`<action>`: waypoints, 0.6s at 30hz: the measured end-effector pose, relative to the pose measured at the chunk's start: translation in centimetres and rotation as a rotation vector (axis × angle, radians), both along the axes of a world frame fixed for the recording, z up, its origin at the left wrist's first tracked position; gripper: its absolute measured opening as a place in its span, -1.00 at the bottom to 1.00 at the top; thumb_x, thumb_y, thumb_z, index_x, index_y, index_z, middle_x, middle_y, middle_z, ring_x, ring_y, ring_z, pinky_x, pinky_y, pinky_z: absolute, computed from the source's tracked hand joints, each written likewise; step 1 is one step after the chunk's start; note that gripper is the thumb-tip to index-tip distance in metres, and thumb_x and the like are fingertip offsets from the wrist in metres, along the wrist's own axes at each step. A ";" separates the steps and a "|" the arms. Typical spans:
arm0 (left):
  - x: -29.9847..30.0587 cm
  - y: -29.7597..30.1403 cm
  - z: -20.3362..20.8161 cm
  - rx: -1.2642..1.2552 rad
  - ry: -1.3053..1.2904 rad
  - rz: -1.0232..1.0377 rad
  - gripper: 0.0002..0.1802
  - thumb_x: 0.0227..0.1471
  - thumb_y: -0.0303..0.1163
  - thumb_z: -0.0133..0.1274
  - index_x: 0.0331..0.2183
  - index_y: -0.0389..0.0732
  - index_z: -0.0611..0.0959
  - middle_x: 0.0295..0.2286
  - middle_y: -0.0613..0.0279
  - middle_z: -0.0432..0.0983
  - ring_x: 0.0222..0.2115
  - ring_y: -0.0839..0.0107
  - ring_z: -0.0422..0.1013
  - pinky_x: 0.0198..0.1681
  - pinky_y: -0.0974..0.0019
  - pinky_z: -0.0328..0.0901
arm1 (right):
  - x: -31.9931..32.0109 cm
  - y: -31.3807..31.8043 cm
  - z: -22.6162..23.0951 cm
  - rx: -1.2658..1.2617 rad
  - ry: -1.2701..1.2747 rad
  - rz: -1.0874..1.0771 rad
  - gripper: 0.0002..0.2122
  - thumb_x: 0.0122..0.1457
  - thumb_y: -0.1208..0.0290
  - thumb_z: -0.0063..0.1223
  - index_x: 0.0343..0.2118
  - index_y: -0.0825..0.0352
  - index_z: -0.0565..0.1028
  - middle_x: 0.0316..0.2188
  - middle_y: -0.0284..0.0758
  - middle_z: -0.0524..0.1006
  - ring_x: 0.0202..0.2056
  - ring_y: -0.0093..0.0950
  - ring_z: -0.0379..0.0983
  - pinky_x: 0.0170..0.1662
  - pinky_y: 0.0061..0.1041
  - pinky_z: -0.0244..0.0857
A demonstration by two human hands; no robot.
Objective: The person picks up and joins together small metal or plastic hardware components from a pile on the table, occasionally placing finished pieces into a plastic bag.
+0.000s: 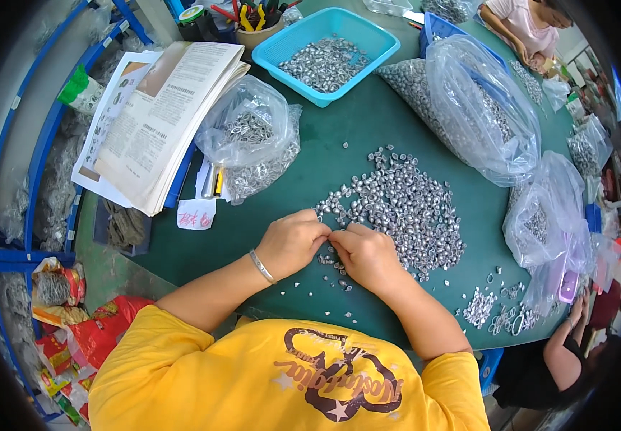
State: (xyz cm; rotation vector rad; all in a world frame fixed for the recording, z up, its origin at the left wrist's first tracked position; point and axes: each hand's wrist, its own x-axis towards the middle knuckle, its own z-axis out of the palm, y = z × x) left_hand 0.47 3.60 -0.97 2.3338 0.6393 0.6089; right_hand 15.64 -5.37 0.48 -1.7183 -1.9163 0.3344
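My left hand (291, 243) and my right hand (370, 256) meet over the green table, fingertips pinched close together. Both are closed. Whatever sits between the fingertips is too small and too covered to name. Just beyond and to the right of them spreads a heap of small silvery domed metal pieces (414, 215). A few of these pieces lie right beside my fingers, and some loose bits are scattered on the near side of the table.
At the back stands a turquoise basket (325, 98) of metal pieces. Clear bags (256, 140) (479, 108) of parts flank the heap. Newspapers (159, 118) lie at left. Small rings and light bits (479, 309) sit at right. Other people work beyond the table.
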 end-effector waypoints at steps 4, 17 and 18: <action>-0.1 0.1 -0.1 0.028 0.011 0.043 -0.92 -0.23 -0.53 0.11 -0.52 -0.20 0.60 -0.58 0.18 0.39 -0.53 0.22 0.38 -0.48 0.31 0.29 | 0.3 0.5 -0.6 0.068 -0.031 -0.013 -0.90 -0.11 0.53 0.02 -0.45 0.28 0.48 -0.62 -0.30 0.40 -0.57 -0.31 0.41 -0.55 -0.40 0.32; -1.3 0.6 1.0 -0.101 -0.014 0.114 -0.89 -0.22 -0.55 0.12 -0.48 -0.25 0.61 -0.60 0.16 0.38 -0.60 0.31 0.37 -0.53 0.38 0.26 | 0.9 0.9 -0.4 -0.014 0.133 -0.058 -0.91 -0.06 0.54 0.06 -0.43 0.32 0.51 -0.56 -0.30 0.47 -0.59 -0.40 0.42 -0.51 -0.51 0.31; -1.3 0.7 1.1 -0.104 -0.019 0.116 -0.89 -0.22 -0.55 0.12 -0.48 -0.25 0.61 -0.60 0.16 0.38 -0.60 0.31 0.37 -0.53 0.38 0.26 | 1.1 0.6 -0.1 -0.114 0.424 -0.058 -0.90 -0.04 0.54 0.06 -0.40 0.32 0.51 -0.57 -0.34 0.46 -0.58 -0.49 0.40 -0.49 -0.57 0.29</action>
